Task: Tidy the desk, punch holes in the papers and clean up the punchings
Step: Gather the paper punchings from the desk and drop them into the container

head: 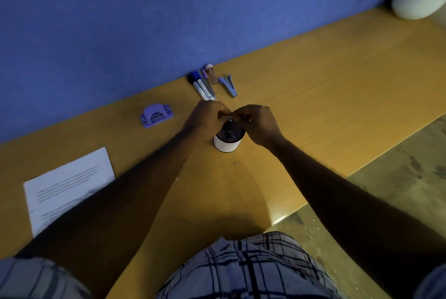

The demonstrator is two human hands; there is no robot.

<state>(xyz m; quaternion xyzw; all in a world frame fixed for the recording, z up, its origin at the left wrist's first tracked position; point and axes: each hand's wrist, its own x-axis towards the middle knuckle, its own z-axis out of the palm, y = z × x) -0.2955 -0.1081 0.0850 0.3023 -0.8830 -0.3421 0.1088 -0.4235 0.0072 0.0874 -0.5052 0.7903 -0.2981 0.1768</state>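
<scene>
Against a blue wall (pixel 120 21), the wooden bench (pixel 313 96) carries papers (pixel 65 185) at 8 o'clock and a hole punch (pixel 156 114) at 10. Both hands, left (pixel 205 119) and right (pixel 259 122), pinch something small over a white cup (pixel 226 145) at centre; I cannot tell what each grip holds.

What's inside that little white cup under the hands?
The white cup holds a dark heap of small bits, too dim to identify. Both hands, left and right, hover over its rim pinching something small, hiding the cup's far side.
</scene>
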